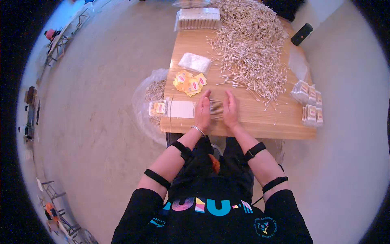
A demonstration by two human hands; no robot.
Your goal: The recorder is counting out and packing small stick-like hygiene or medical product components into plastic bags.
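A row of cotton swabs (216, 108) lies between my two hands near the front edge of the table, the sticks running from one palm to the other. My left hand (202, 111) stands on edge at the left ends, fingers stretched out. Facing it, my right hand (230, 110) is held flat at the right ends, fingers also straight. The swab tips are hidden by the palms. Left of my left hand lies a white rectangular card (181, 109). Beside that card is a small clear pack of swabs (158, 107) with a yellow label.
A large heap of loose swabs (252, 44) covers the far right. Yellow cards (190, 83), a white stack of bags (194, 62) and bundled swabs (199, 18) lie left of it. Filled packs (310, 103) and a black cylinder (302, 34) stand right. A plastic bag (142, 97) hangs left.
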